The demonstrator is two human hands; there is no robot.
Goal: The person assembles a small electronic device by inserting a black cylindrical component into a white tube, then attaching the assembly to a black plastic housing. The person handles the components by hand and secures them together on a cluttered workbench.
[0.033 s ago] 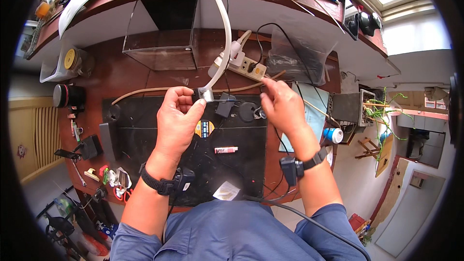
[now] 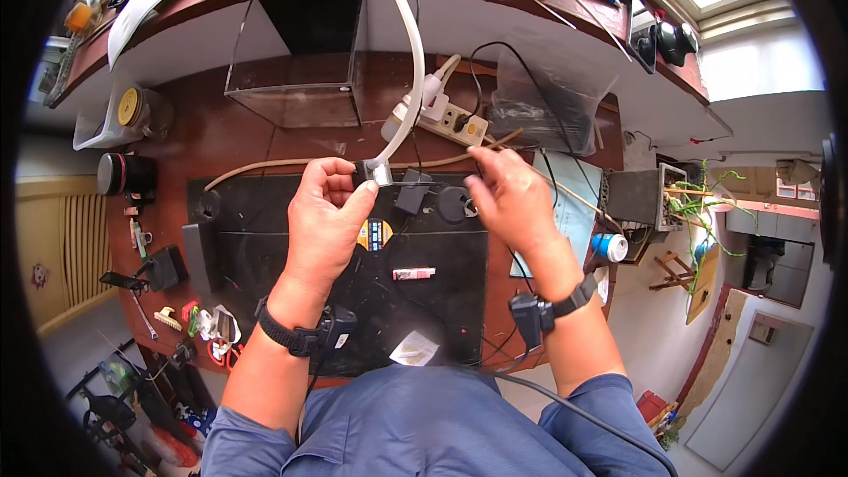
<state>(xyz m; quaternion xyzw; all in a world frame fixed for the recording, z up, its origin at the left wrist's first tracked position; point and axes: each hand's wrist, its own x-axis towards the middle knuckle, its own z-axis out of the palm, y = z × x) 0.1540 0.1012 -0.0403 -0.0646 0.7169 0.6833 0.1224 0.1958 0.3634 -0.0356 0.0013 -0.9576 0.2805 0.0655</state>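
Observation:
My left hand [image 2: 325,208] is closed, thumb and fingers pinching a small clear fitting [image 2: 382,174] with a dark end. The lower end of a white hose [image 2: 416,53] meets this fitting. A thin straight line, like a rod, runs from it toward my right hand [image 2: 517,199]. That hand hovers by the mat's right side, thumb and forefinger apart, with nothing visible between them. Close to its fingertips lie a round black disc [image 2: 453,204] and a bit of shiny metal, partly covered. A small black box [image 2: 410,198] sits between the hands.
Beyond the black mat [image 2: 265,265] lie a white power strip [image 2: 455,122] with plugs and a clear tank [image 2: 296,97]. A lighter-like stick [image 2: 413,274] and a white packet [image 2: 414,350] rest on the mat. At right stand a white-and-blue can [image 2: 609,247] and a potted plant [image 2: 658,194].
My right hand has shifted slightly left, closer to the fitting and over the metal piece. My left hand keeps its pinch on the fitting in nearly the same place.

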